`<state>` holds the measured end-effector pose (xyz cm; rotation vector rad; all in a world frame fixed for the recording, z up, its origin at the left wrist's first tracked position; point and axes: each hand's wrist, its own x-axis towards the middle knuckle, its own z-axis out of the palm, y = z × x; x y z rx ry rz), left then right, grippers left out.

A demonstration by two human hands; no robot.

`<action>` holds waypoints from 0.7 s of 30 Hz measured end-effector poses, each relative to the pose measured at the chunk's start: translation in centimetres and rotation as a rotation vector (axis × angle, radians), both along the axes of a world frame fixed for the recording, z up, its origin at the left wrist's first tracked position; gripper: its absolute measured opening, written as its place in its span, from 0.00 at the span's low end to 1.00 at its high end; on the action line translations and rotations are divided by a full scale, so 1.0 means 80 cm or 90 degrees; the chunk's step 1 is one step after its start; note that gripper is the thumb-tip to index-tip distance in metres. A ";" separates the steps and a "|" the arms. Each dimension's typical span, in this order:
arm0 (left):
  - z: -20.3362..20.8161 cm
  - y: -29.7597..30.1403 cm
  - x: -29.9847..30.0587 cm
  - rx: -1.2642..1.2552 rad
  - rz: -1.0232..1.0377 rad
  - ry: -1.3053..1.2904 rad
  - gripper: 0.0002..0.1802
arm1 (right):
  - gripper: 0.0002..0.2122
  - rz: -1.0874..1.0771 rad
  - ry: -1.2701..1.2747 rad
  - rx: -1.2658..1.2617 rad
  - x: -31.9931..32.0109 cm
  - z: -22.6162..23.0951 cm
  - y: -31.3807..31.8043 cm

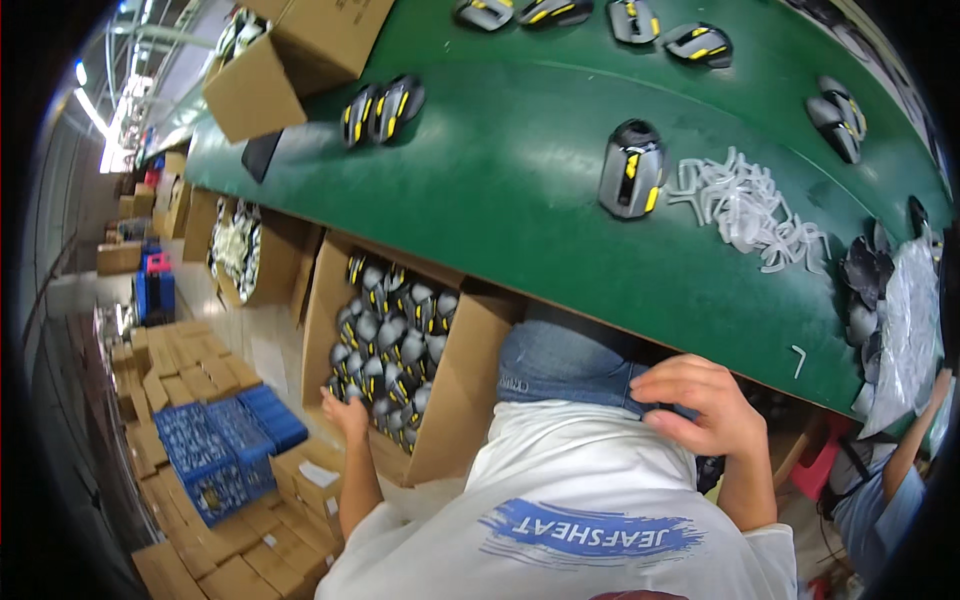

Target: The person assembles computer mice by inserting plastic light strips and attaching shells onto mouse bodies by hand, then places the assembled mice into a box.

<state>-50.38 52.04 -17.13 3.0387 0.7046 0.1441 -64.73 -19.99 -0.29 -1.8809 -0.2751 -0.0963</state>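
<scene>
Your left hand (345,412) is down at the near left side of the open cardboard box (460,390), its fingers right beside the grey-and-black shells (385,335) heaped inside; whether they are clamped on one of these or only resting against it, you cannot tell from this view. The box stands below the left part of the green counter (480,180), close to your left side. Your right hand (705,405) is above your lap at the near edge of the counter, its thumb and fingers bent and apart. On the counter, ahead of that hand, lies a single shell (632,170) (yellow marks on it, like those in the box), and just to its right spreads a pile of translucent plastic pieces (745,205). One bent translucent strip (798,360) lies alone near the counter's near edge, to the right of your right hand. Two more shells (383,110) sit side by side at the far left, and a clear plastic bag (905,320) lies at the right end.
</scene>
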 end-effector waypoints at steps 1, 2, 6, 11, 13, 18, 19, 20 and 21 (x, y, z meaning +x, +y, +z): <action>0.016 -0.030 0.026 -0.062 -0.051 -0.074 0.49 | 0.11 -0.047 0.002 -0.019 -0.016 0.008 -0.013; 0.039 -0.064 0.047 -0.122 -0.094 -0.144 0.46 | 0.10 -0.088 0.008 -0.035 -0.032 0.015 -0.026; 0.162 -0.284 0.176 -0.301 -0.436 -0.338 0.33 | 0.11 -0.422 -0.010 -0.248 -0.104 0.013 -0.077; 0.215 -0.553 0.314 -0.572 -0.692 -0.305 0.22 | 0.24 -0.534 0.111 -0.557 -0.113 0.003 -0.091; 0.210 -0.644 0.385 -0.680 -0.692 -0.246 0.20 | 0.25 -0.472 0.196 -0.623 -0.113 -0.009 -0.092; 0.167 -0.773 0.554 -0.303 -0.552 -0.317 0.35 | 0.21 -0.520 0.148 -0.594 -0.105 -0.014 -0.095; 0.165 -0.775 0.579 -0.245 -0.496 -0.260 0.42 | 0.20 -0.527 0.123 -0.578 -0.102 -0.016 -0.097; 0.159 -0.798 0.581 -0.262 -0.462 -0.195 0.46 | 0.19 -0.556 0.111 -0.582 -0.104 -0.019 -0.097; 0.156 -0.810 0.582 -0.260 -0.442 -0.141 0.46 | 0.19 -0.565 0.112 -0.575 -0.105 -0.020 -0.098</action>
